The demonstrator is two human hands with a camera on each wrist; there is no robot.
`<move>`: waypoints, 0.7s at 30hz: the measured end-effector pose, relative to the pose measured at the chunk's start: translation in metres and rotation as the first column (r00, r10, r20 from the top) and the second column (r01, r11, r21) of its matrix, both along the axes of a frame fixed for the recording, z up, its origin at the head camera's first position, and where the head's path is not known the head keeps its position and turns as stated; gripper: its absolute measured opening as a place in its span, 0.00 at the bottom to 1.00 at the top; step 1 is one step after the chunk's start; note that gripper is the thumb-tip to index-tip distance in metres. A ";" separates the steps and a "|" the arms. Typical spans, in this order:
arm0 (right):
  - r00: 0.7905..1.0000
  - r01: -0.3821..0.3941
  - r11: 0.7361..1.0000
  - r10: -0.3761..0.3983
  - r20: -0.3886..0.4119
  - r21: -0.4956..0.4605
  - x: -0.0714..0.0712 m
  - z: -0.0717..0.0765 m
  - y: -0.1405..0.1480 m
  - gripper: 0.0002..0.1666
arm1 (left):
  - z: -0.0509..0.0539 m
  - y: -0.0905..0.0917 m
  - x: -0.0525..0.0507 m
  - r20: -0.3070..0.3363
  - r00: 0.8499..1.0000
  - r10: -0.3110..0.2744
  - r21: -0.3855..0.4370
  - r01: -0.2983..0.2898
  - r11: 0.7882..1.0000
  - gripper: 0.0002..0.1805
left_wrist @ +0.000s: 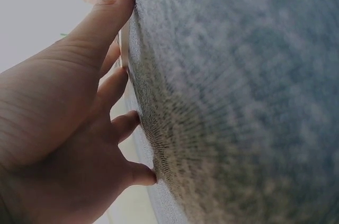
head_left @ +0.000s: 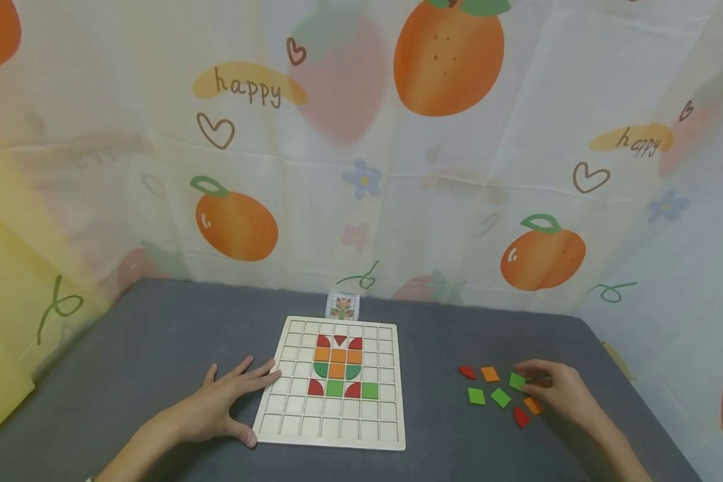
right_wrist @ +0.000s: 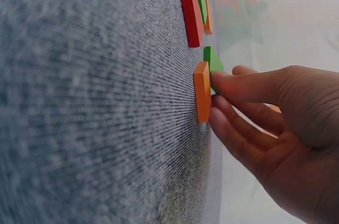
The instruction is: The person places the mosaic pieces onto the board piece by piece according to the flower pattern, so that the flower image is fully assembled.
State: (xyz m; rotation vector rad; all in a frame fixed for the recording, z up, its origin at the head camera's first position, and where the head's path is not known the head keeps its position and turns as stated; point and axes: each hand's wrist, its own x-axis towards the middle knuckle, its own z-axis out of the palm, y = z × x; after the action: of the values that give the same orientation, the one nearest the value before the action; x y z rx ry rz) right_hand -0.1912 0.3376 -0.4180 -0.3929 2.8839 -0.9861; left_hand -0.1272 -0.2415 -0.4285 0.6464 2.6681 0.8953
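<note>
Thirteen seated tiles (head_left: 337,370) on the pale gridded board (head_left: 329,427), lower rows bare; I'd judge well over half placed. Remaining, right of it on the grey woven bench (head_left: 156,348): two orange squares (head_left: 490,374), two red curved wedges (head_left: 521,418), two green squares (head_left: 476,396) — plus the green tile (head_left: 517,381) pinched between thumb and fingers of my right grip (head_left: 559,388). My left grip (head_left: 217,405) is spread, grasping nothing, against the board's left edge. Pieces smooth, thick-edged — maybe painted wood. Small printed card (head_left: 342,308) at the far edge.
</note>
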 end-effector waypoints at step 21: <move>0.986 -0.038 0.999 0.040 -0.164 0.015 -0.007 0.013 -0.027 0.15 | 0.001 -0.001 -0.001 0.003 1.000 -0.014 0.002 0.014 1.000 0.57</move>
State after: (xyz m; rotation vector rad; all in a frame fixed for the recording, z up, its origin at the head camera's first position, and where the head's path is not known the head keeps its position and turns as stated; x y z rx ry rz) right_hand -0.1986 0.3105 -0.4050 -0.5525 3.0130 -0.9739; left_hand -0.1280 -0.2425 -0.4277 0.6637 2.6571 0.8949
